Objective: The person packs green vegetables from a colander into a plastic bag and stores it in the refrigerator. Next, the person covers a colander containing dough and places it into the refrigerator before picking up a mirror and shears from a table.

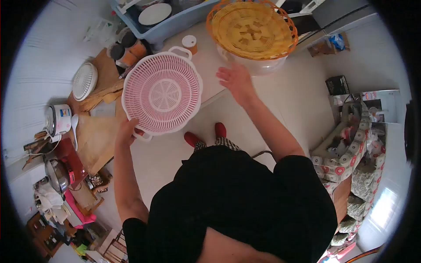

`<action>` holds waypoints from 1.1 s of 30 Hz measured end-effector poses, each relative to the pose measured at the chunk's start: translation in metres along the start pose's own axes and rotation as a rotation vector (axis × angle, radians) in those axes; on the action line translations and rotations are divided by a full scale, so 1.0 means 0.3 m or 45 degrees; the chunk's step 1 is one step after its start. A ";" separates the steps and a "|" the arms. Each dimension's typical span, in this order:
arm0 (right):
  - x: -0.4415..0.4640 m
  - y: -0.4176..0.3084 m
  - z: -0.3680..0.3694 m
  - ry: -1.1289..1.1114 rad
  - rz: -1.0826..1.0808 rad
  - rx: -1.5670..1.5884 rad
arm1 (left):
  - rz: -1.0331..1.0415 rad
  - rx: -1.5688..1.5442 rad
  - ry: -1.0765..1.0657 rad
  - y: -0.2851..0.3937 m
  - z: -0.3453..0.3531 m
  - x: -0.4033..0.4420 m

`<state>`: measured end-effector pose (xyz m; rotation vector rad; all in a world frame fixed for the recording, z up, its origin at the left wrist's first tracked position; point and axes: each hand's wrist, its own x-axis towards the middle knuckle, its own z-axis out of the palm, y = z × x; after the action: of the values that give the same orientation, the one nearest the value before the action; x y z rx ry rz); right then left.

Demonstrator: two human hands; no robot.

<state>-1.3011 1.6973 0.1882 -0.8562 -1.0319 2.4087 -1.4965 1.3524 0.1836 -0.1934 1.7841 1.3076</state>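
Note:
A pink and white plastic colander [163, 94] with two loop handles is held up in front of me on the left. My left hand [127, 131] grips its near handle and rim. My right hand [236, 83] hangs in the air with fingers apart and nothing in it. Just beyond that hand, a round yellow-brown woven basket [251, 31] with an orange openwork rim rests on top of a clear, pale container [263, 65]. A small cup with a white lid [189, 41] stands between the colander and the basket.
A blue-grey bin [151, 35] holding a white bowl [155, 15] is at the back. Dark-lidded jars [131, 44], a white woven basket [85, 81], a rice cooker [58, 119] and a wooden board [94, 140] are on the left. A patterned sofa [346, 162] stands at right.

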 end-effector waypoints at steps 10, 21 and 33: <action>-0.015 -0.368 -0.123 0.033 0.141 -0.013 | 1.180 0.975 0.653 0.274 0.317 -0.105; -0.528 -0.501 -0.604 0.396 -0.348 0.394 | 1.719 1.147 -0.035 0.458 0.941 0.131; -0.816 -0.267 -0.773 0.726 -0.341 0.403 | 1.611 1.743 0.158 0.549 1.370 0.363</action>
<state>-0.9575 1.7339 0.2154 -1.1113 -0.4921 1.8650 -1.4278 1.8029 0.1988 1.8377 2.5541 0.4044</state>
